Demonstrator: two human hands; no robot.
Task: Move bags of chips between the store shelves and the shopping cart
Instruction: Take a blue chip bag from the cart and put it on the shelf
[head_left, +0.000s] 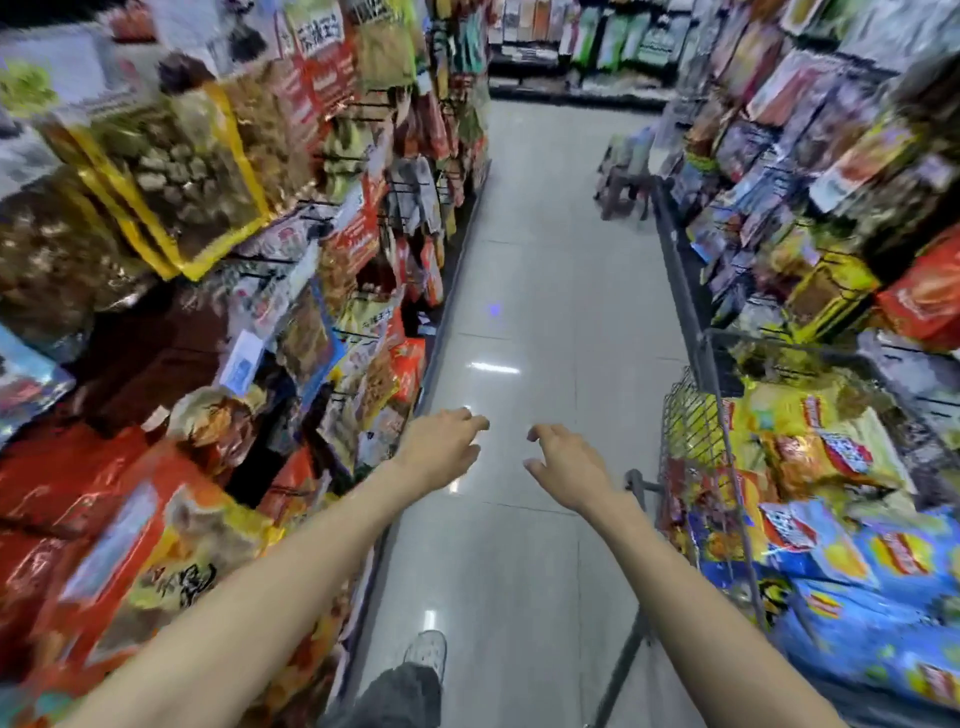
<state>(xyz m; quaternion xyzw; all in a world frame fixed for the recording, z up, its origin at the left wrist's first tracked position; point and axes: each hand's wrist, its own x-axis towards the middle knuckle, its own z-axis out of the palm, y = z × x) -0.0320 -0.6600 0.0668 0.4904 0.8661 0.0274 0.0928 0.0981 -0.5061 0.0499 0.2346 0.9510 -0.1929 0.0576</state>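
Wire-sided, the cart (696, 441) sits right of our empty left hand (441, 447) and right hand (566, 462), fingers loosely spread; we should reach there and grip one blue chip bag (857, 561) by its edge.

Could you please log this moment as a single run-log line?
left hand: open, empty | right hand: open, empty | cart: right, holds chip bags | shelves: stocked

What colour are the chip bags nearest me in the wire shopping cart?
Mostly blue, with red-and-yellow logos; yellow bags lie farther up. Head view shows it, though blurred.
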